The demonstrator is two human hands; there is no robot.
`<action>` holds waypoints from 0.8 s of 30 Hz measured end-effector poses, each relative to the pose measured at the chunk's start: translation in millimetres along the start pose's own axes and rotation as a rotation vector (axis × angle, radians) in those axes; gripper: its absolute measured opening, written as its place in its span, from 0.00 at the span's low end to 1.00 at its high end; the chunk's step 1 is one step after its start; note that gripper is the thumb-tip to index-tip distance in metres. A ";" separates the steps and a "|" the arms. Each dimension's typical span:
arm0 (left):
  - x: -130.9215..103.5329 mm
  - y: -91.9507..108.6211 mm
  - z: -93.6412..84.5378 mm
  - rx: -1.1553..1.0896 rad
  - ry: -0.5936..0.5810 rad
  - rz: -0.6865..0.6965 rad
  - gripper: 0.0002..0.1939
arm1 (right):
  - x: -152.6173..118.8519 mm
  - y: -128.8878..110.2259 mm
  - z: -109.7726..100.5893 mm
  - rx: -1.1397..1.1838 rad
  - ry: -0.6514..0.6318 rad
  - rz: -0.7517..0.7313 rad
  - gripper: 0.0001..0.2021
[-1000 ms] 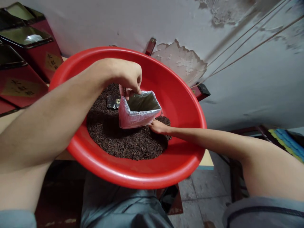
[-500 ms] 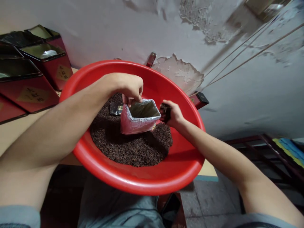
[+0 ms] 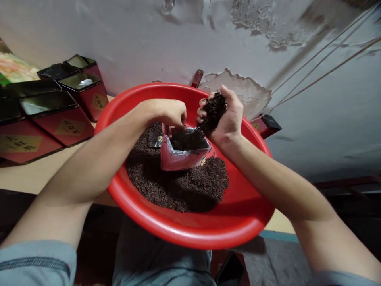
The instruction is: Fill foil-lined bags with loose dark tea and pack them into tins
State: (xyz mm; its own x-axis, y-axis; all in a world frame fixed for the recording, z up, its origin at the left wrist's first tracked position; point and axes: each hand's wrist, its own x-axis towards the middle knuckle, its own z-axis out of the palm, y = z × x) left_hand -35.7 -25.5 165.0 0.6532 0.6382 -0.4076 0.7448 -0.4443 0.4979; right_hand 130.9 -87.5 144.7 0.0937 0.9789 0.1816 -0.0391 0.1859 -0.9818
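Observation:
A red tin [image 3: 181,159] lined with a clear plastic bag stands among loose dark tea leaves [image 3: 178,194] in a wide red basin [image 3: 190,234]. With bent fingers, my left hand [image 3: 175,115] grips the tin's bag-covered rim at the back left. My right hand [image 3: 230,115] is raised above the tin's right side, its fingers curled around a clump of tea leaves. Some leaves fall from it into the tin's mouth. A small black lid-like piece [image 3: 154,140] lies on the leaves left of the tin.
Several open red tins with black rims [image 3: 70,125] stand on the pale table [image 3: 18,174] at left. Another red-and-black tin [image 3: 268,125] is behind the basin at right. A peeling wall [image 3: 133,43] rises behind, with cords [image 3: 321,75] strung at right.
My right hand has risen from beside the tin to above its mouth, and tea leaves now drop in. My left hand keeps its hold on the rim. The view has shifted slightly.

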 end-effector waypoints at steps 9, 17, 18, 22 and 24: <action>-2.1 3.4 0.0 0.038 0.009 0.011 0.16 | -4.8 -0.7 7.6 0.118 -0.023 0.037 0.27; 1.3 2.5 0.8 0.055 0.011 0.014 0.19 | -5.4 3.4 -22.6 -0.038 -0.122 0.069 0.28; 0.9 2.8 0.4 0.061 0.007 0.017 0.19 | 4.0 9.5 -33.1 -0.080 -0.099 0.067 0.27; 4.3 0.6 -2.0 0.204 0.104 0.090 0.15 | 31.9 47.5 -78.0 -0.471 0.038 0.218 0.15; 9.5 -2.2 -2.7 0.269 0.220 0.146 0.15 | 18.3 57.8 -95.0 -0.773 -0.017 0.355 0.11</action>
State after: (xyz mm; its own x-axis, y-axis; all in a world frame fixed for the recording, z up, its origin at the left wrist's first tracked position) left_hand -31.5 -16.8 162.1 0.7317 0.6629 -0.1587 0.6746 -0.6709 0.3081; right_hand 224.9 -67.0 86.0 0.1896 0.9704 -0.1497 0.6278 -0.2370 -0.7414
